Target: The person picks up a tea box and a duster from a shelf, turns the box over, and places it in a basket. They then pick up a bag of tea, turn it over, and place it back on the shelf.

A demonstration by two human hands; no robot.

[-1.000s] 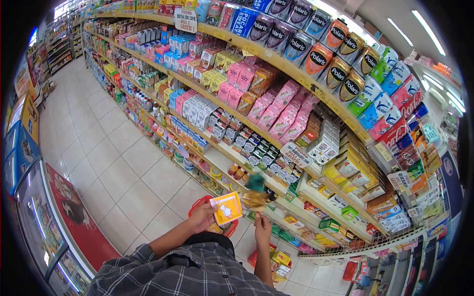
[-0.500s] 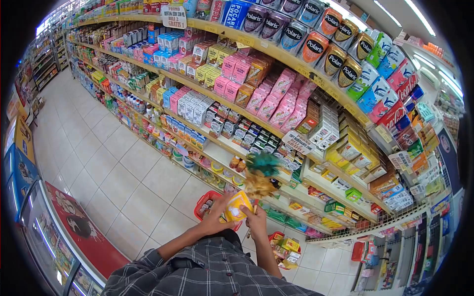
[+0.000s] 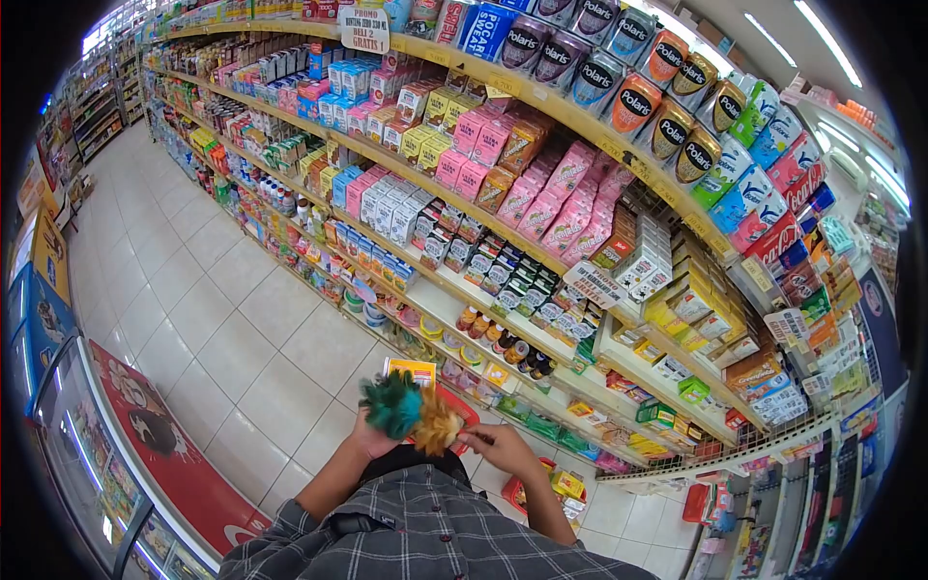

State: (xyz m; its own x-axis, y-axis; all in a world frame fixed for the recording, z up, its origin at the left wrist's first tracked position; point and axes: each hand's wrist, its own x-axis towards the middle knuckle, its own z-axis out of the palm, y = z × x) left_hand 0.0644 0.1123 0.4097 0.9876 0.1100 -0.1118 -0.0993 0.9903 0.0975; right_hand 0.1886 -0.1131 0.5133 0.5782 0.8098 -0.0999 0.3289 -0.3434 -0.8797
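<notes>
A feather duster with green and tan feathers (image 3: 394, 406) is low in the middle, in front of my body. My right hand (image 3: 498, 450) is closed around its end at the right of the tan feathers. A yellow pack (image 3: 414, 370) shows just beyond the green feathers. My left hand (image 3: 372, 437) is at the left of the duster, its fingers mostly hidden behind the feathers, and it seems to be near the pack.
Long shelves of drink cartons (image 3: 483, 135) run diagonally from upper left to right. A red basket (image 3: 454, 406) is on the floor behind my hands, and another basket with packs (image 3: 565, 485) is to the right. A glass-topped freezer (image 3: 101, 464) lines the left side.
The duster has swung down and left from the shelf side to over the yellow pack. The pack has moved up and left, now partly covered by the feathers.
</notes>
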